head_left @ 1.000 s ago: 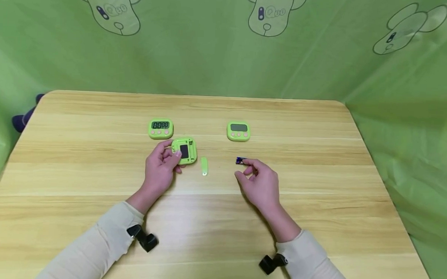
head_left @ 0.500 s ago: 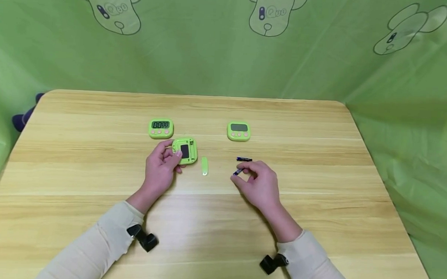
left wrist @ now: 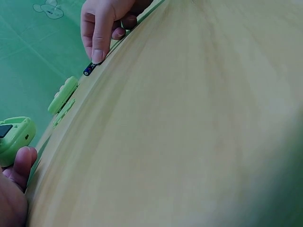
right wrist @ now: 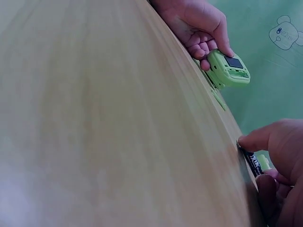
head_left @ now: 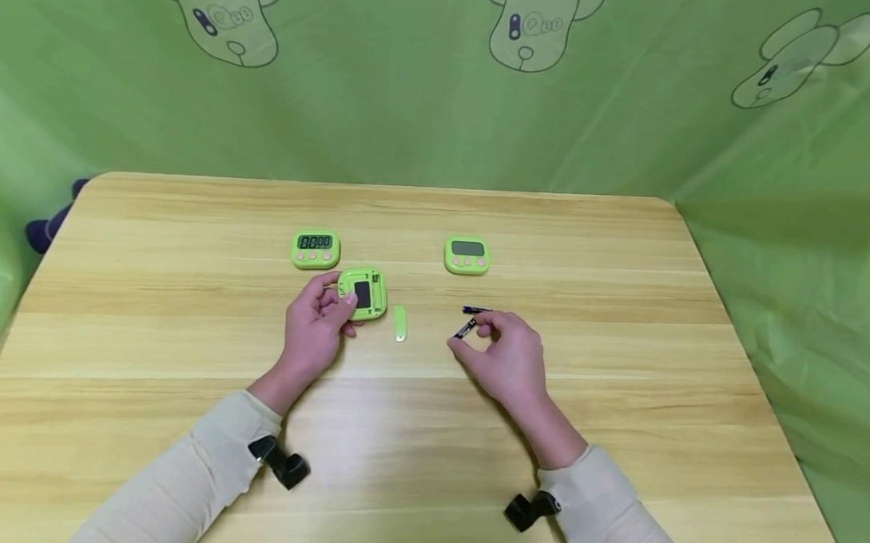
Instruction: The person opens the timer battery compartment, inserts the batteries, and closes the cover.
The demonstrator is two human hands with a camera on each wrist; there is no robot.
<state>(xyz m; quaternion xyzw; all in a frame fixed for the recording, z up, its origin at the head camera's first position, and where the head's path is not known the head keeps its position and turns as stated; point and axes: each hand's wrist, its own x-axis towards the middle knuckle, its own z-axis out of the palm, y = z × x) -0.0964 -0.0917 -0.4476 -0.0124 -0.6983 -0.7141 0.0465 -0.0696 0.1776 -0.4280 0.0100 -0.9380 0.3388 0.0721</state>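
Observation:
My left hand (head_left: pixel 313 315) grips a green digital timer (head_left: pixel 375 295), its back turned up and the battery slot uncovered. In the right wrist view that slot on the timer (right wrist: pixel 236 74) looks vacant. My right hand (head_left: pixel 505 355) pinches a small dark battery (head_left: pixel 465 329) by its ends between thumb and fingers; the battery (right wrist: pixel 253 163) also shows in the right wrist view. Just beyond those fingers a second battery (head_left: pixel 474 310) lies on the table, partly hidden by the hand. Between the hands rests a slim green battery cover (head_left: pixel 400 323).
Behind my left hand a green timer (head_left: pixel 316 250) lies face up, showing 00:00. Another green timer (head_left: pixel 467 256), its screen blank, sits farther right. The wooden table (head_left: pixel 414 446) ends at a back edge before a green curtain (head_left: pixel 411 119).
The right hand has drawn one battery toward itself, away from the other, and turned it aslant between thumb and fingers. The left hand keeps its hold on the timer, almost unmoved.

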